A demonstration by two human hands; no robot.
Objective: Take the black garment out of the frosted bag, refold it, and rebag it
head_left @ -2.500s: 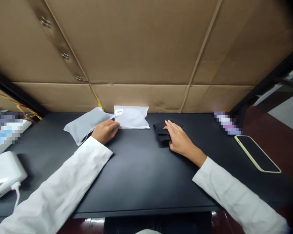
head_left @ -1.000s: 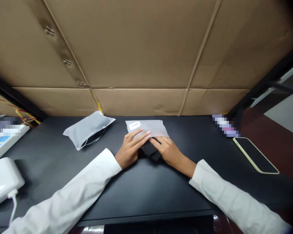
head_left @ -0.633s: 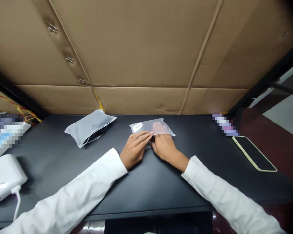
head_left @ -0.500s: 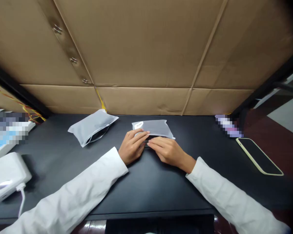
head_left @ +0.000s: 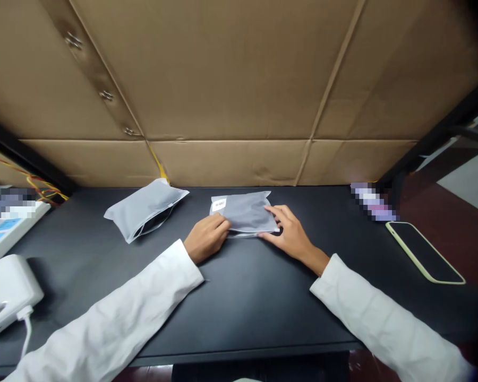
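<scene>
A frosted zip pouch with a small white label [head_left: 249, 212] lies on the black table, its slider edge towards me. My left hand [head_left: 207, 237] is closed on the pouch's near left corner, fingertips pinching the edge. At the pouch's right end is my right hand [head_left: 290, 233], its thumb at the near edge and its fingers on the top, spread apart with the pouch's corner between them. A second frosted pouch [head_left: 143, 207] rests to the left, its mouth gaping towards the near right; neither hand touches it.
A phone in a pale green case [head_left: 424, 252] lies at the right, near a blurred purple item [head_left: 374, 201]. On the left are a white device with a cable [head_left: 10, 294] and a white power strip [head_left: 8, 228]. Cardboard [head_left: 231, 79] stands behind the black table [head_left: 239, 307].
My hands have moved apart along the near edge of the labelled pouch. My right hand has shifted right and its fingers have spread. The pouch's mouth now looks narrower.
</scene>
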